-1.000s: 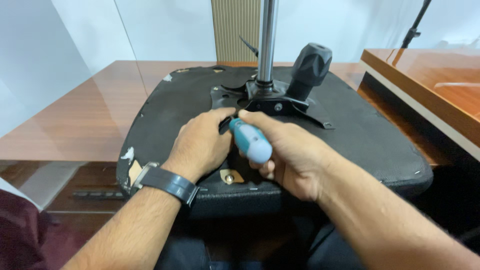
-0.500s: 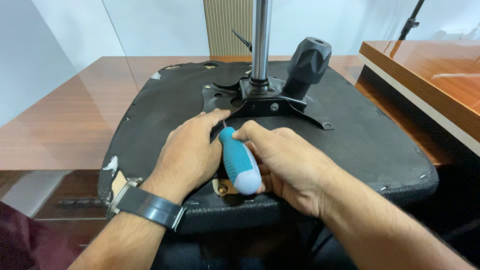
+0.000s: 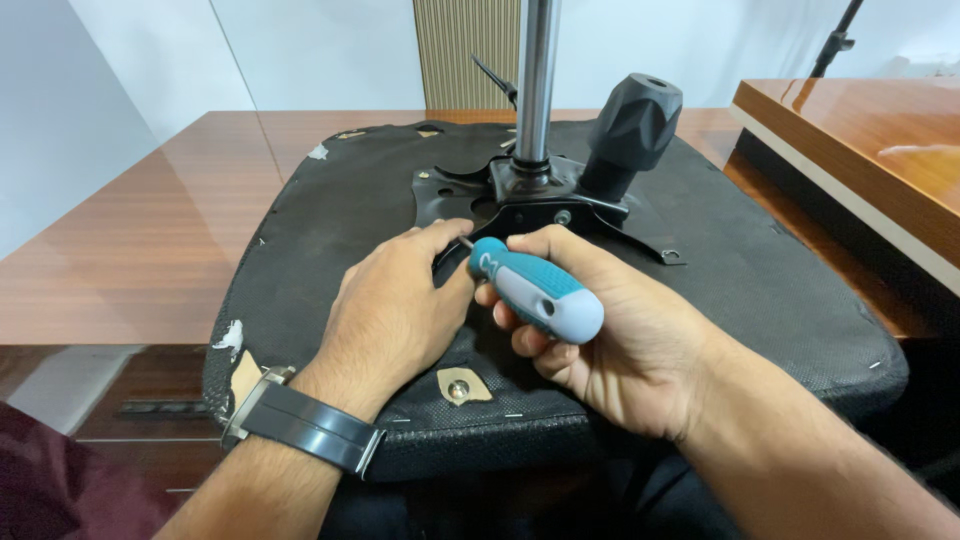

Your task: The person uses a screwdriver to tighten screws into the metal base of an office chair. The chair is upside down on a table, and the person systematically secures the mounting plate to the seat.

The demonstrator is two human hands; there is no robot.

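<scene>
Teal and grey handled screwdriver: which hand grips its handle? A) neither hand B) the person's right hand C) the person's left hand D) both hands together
B: the right hand wraps the teal and grey handled screwdriver, while the left hand, with a dark wristband, rests by its tip on the black chair seat underside.

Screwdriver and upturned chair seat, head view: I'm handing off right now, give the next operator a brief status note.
Right hand: grip closed on the teal-and-grey screwdriver, tip aimed at the black metal mounting plate.
Left hand: fingertips at the tool's tip, steadying it on the plate's near edge.
Chair seat: upside down on the wooden table, gas-lift column standing up.
Done: tool placed at the plate.
Left: screw itself is hidden; check it.
</scene>
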